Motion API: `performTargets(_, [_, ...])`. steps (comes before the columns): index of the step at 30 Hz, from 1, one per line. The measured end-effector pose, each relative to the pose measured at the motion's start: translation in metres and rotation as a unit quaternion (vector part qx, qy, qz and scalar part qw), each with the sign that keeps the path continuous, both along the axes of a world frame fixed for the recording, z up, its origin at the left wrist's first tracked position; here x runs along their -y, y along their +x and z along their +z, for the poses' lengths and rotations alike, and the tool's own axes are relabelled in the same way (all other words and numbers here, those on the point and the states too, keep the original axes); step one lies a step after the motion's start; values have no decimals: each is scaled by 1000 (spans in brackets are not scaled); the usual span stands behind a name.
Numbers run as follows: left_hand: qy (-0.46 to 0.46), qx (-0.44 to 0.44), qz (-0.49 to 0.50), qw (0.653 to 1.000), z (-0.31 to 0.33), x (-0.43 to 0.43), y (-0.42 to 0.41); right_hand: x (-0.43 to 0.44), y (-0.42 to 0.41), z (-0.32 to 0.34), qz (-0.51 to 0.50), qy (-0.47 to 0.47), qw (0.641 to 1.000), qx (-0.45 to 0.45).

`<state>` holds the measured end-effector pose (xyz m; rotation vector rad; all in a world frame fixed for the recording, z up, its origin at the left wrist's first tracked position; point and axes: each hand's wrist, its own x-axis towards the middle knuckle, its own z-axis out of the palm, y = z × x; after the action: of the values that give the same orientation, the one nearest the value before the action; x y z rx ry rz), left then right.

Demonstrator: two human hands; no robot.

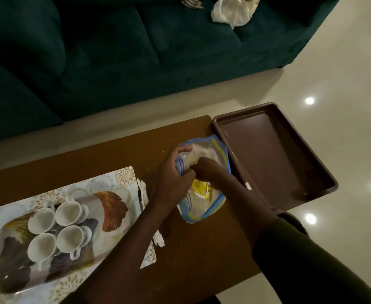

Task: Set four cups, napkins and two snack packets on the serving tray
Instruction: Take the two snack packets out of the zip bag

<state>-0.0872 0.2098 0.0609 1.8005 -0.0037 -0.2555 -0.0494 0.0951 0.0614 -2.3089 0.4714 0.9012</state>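
A clear zip bag [204, 207] with blue edges lies on the brown table [193, 255] beside a brown serving tray [274, 150], which holds nothing. My left hand [173, 172] grips the bag's open mouth. My right hand [206, 170] reaches inside the bag, fingers hidden, above a yellow snack packet [201, 188]. Several white cups [58, 231] stand grouped on a patterned plate [112, 207] at the left. White napkins [142, 194] lie along the edge of the floral placemat [125, 176].
A dark green sofa [114, 51] stands beyond the table, with a white cloth [235, 12] on its seat. The tray overhangs the table's right end above a glossy tiled floor [344, 84]. Crumbs dot the tabletop.
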Motion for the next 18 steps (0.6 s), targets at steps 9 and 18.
performTargets(9, [8, 20, 16, 1000, 9, -1, 0, 6, -6, -61, -20, -68, 997, -45])
performTargets(18, [9, 4, 17, 1000, 10, -3, -2, 15, -16, -67, -83, -7, 992, -92])
